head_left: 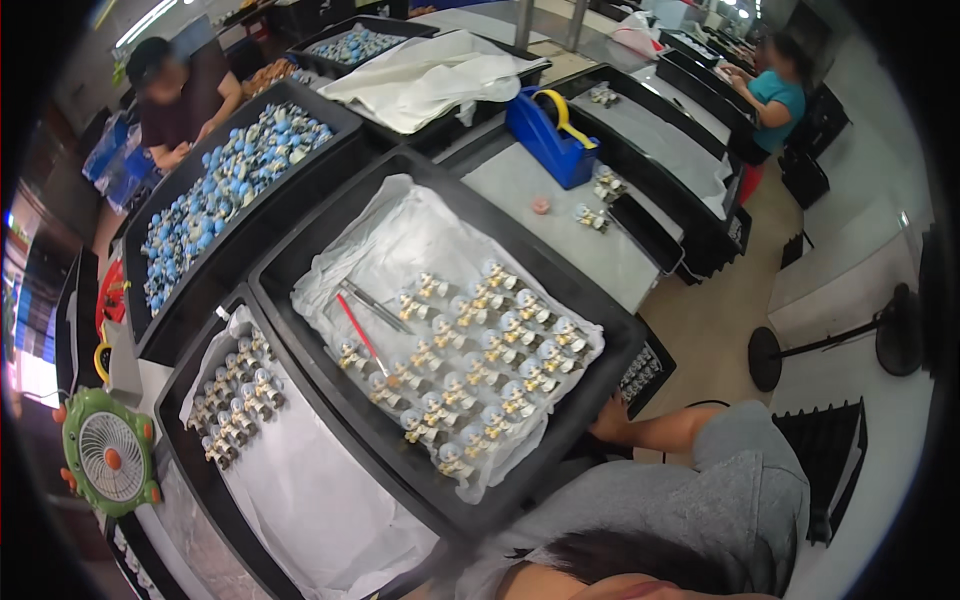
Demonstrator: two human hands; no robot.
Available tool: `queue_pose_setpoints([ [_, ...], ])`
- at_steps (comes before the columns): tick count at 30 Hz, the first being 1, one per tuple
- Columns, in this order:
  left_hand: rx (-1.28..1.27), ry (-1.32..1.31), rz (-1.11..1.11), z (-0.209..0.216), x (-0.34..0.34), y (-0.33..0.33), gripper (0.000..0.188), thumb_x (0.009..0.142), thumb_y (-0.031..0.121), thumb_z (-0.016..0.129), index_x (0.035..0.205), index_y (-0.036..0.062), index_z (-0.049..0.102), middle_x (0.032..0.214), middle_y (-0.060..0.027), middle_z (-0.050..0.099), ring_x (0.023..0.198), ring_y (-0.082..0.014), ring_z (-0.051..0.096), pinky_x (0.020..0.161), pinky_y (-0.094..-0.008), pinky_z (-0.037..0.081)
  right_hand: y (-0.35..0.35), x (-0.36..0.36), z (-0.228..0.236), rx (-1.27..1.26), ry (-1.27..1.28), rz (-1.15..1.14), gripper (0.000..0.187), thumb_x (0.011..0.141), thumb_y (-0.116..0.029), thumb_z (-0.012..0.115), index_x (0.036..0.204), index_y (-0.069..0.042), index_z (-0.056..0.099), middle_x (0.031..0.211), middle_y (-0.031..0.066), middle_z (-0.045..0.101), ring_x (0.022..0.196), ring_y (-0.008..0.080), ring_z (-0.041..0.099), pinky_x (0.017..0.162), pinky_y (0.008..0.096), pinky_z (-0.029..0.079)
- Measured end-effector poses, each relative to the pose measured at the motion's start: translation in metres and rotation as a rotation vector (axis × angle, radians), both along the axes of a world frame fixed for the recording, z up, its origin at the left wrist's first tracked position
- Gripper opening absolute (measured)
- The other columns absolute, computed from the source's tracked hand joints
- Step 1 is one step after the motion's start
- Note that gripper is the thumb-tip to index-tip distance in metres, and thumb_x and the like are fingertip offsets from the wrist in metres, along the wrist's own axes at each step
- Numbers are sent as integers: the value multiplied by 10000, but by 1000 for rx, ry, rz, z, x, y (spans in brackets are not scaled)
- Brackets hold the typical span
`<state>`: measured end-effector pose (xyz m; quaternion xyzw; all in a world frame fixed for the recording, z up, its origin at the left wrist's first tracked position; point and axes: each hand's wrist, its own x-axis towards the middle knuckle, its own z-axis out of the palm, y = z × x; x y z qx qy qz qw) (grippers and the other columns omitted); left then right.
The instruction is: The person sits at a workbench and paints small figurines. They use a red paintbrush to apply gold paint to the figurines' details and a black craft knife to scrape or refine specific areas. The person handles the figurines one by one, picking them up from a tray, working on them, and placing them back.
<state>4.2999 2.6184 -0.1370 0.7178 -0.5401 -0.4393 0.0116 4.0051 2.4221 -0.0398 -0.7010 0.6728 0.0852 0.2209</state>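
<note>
Neither of my hands shows in the head view. Before me lies a large black tray (300,250) lined with a white sheet (400,235). On it stand several small figurines (480,350) with clear domes and gold bases, in rows. A red stick and grey tweezers (365,310) lie on the sheet beside them. At the lower edge a person in a grey shirt (700,490) bends low, with one hand (612,420) at the tray's right rim.
A second lined tray (190,470) at the left holds several more figurines, and a tray (200,210) behind holds blue ones. A blue tape dispenser (550,135) stands on a grey table. A green fan (108,455) sits far left. Two people work at the back. A floor fan stand (840,340) is at the right.
</note>
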Motion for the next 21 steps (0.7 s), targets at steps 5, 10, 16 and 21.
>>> queue_pose_setpoints([
  [5, -163, -52, 36, 19, 16, -42, 448, 724, 344, 561, 1089, 84, 547, 1056, -161, 561, 1009, -336, 509, 897, -443, 353, -33, 22, 9, 40, -10, -67, 565, 697, -522, 568, 1203, -304, 444, 1382, 76, 187, 1255, 467, 42, 933, 650, 198],
  [10, -304, -127, 78, 30, 23, -56, 460, 718, 355, 576, 1087, 82, 548, 1043, -161, 568, 998, -336, 515, 885, -433, 369, -23, 20, -9, -24, -76, 16, 507, 705, -509, 559, 1162, -310, 465, 1388, 65, 197, 1260, 446, 76, 939, 645, 191],
  [16, -623, -309, 74, 75, 32, -45, 475, 710, 369, 593, 1084, 78, 548, 1028, -160, 576, 985, -335, 523, 871, -421, 387, -11, 2, -21, -131, -222, 114, 484, 706, -458, 575, 1149, -294, 473, 1368, 68, 242, 1243, 454, 126, 930, 634, 213],
  [21, 121, -436, 391, 121, 46, 2, 697, 624, 596, 602, 1079, 70, 558, 1022, -179, 581, 971, -313, 553, 804, -397, 448, -7, 4, -34, -292, -216, 271, 481, 681, -403, 604, 1131, -274, 493, 1356, 60, 262, 1221, 445, 181, 896, 594, 270],
])
